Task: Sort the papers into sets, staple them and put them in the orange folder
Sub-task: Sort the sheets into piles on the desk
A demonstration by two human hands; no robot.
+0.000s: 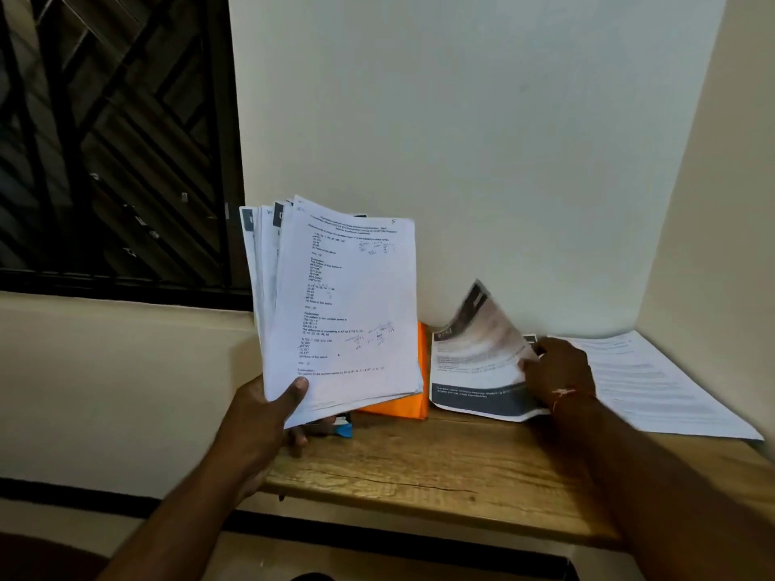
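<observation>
Left hand (pixel 268 408) grips the paper stack (pixel 339 304) upright so I can read its top page; right hand (pixel 560 371) pinches one dark-banded sheet (pixel 474 362), presumably sorting it centre-right.

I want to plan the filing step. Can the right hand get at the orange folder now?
Probably not at once. The right hand pinches a printed sheet, so it is busy, and the paper stack in the left hand covers most of the orange folder. Only its right edge shows free.
</observation>
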